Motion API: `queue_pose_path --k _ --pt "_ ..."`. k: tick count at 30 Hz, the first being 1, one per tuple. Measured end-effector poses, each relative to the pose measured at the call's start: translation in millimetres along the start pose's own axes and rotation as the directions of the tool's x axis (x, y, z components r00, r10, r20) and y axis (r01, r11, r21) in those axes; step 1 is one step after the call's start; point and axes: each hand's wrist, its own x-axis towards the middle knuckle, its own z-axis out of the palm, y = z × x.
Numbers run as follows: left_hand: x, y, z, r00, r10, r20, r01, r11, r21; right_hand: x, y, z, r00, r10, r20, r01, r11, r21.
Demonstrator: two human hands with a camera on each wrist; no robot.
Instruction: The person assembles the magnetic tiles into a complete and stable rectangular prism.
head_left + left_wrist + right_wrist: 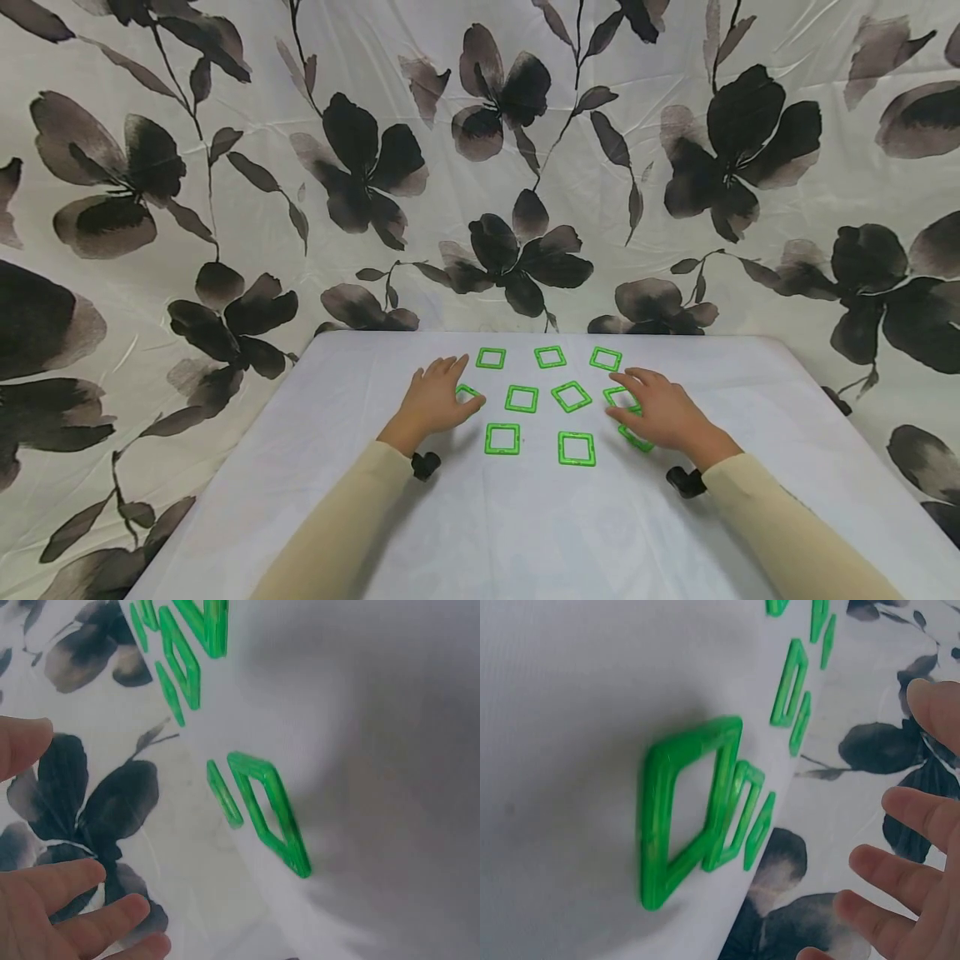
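Several green square frames, seemingly plastic, lie flat in loose rows on a white table. My left hand [431, 402] hovers at the left of the group, fingers spread and empty. It partly covers one green frame [468, 389] in the head view. On the other side my right hand [662, 410] is held above the table with fingers extended and nothing in them. Two frames there, an upper one [613, 390] and a lower one [636, 439], are partly hidden behind it. The left wrist view shows a green frame [282, 806] apart from the fingers, and the right wrist view another [654, 832].
The white table [525, 533] reaches back to a hanging cloth [480, 75] with dark flowers. Between the hands lie a front left frame [489, 439] and a front middle frame [577, 462]. A small black device [425, 466] sits at the left wrist, another [686, 482] at the right.
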Motion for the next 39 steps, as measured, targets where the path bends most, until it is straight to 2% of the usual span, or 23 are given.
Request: queue_pose_path --k 6,17,27,39 --pt "-2.4 5.8 8.1 1.000 0.005 0.000 -0.005 0.999 -0.034 -2.1 -4.2 6.3 0.999 -0.027 -0.020 0.028 1.000 0.005" --pt "-10.0 17.4 13.6 0.999 0.017 0.040 -0.014 0.998 -0.058 -3.4 -16.5 15.9 0.999 -0.034 0.014 0.034 0.999 0.041" --pt "-15.6 23.5 19.4 0.997 0.056 0.059 -0.051 0.995 -0.088 -3.9 -26.0 23.5 0.995 -0.087 0.042 0.083 0.991 0.108" --pt "-17.5 31.6 27.4 0.987 0.088 0.136 -0.072 0.991 -0.117 -3.0 -39.6 26.4 0.993 -0.096 0.071 0.087 0.988 0.124"
